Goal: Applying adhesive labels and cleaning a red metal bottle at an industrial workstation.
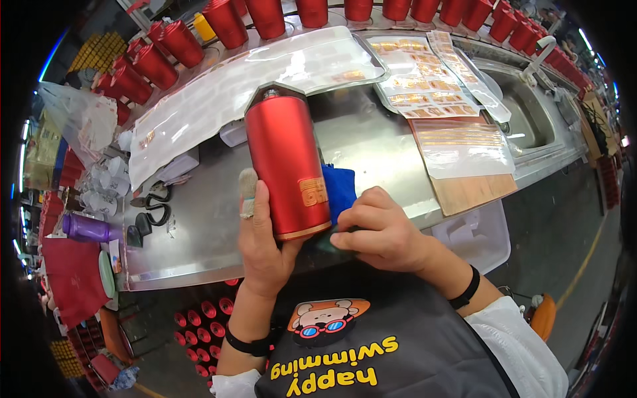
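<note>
So the left hand (265, 242) has a red metallic cylinder (285, 159) gripped around its lower end, with a pale cover on one finger. The cylinder is tilted slightly, in front of the person over the near part of the steel table (192, 232), gold emblem (312, 191) low on its right side. A dark angular piece (290, 87) pokes out behind its top end.

The right hand (381, 232) is curled up with its fingertips bunched just beside the cylinder's bottom edge. There's a blue cloth (342, 189) right there too, but it's kinda blurry, so honestly I can't tell if those fingers are pinching anything.

Farther back on the table there's a long white sheet (199, 126), then sheets of gold stickers (424, 76) to the right, near the sink (524, 116). Wooden board (474, 196) sits at the right, partly under a clear sheet (464, 156).
</note>
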`<state>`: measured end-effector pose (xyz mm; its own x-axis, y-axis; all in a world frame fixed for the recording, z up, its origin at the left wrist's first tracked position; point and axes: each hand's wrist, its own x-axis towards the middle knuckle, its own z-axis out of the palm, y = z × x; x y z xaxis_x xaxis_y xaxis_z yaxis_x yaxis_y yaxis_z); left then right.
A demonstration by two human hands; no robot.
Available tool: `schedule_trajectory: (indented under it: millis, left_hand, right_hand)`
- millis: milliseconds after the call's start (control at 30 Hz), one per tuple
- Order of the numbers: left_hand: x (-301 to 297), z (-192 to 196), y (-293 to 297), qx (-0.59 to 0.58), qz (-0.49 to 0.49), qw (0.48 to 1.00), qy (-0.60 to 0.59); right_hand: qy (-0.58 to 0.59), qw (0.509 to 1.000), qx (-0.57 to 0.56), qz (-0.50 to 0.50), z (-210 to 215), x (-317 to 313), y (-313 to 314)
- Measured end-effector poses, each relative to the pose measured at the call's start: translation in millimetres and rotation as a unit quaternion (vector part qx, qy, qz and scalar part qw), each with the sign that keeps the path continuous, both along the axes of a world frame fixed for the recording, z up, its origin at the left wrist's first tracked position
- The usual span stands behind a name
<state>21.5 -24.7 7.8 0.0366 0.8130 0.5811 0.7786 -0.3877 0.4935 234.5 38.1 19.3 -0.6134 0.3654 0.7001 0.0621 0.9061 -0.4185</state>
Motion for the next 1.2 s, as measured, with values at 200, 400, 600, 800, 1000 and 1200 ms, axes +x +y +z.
schedule_trajectory:
  millis: [200, 400, 600, 800, 1000, 1200]
  left_hand:
    - [1, 1, -3, -0.039, 0.006, 0.999, -0.030]
    - [-4, 4, 1, 0.025, 0.011, 0.995, 0.093]
    - [-2, -6, -5, -0.054, 0.000, 0.997, -0.051]
    - [-8, -11, 1, -0.027, 0.049, 0.995, 0.083]
    - [-6, -13, -6, -0.040, 0.036, 0.998, -0.019]
    - [-6, -19, -6, -0.051, 0.024, 0.998, -0.029]
  right_hand:
    - [0.016, 1.000, -0.014, 0.008, 18, -3, 0]
    - [0.024, 1.000, 0.002, 0.009, 2, -10, 0]
    - [0.024, 1.000, -0.018, -0.001, 13, 1, -2]
    - [0.039, 0.999, 0.011, 0.017, -2, -4, 2]
    - [0.001, 0.959, -0.231, -0.165, 25, 69, 15]
    - [-0.233, 0.870, -0.064, -0.430, 29, 220, 172]
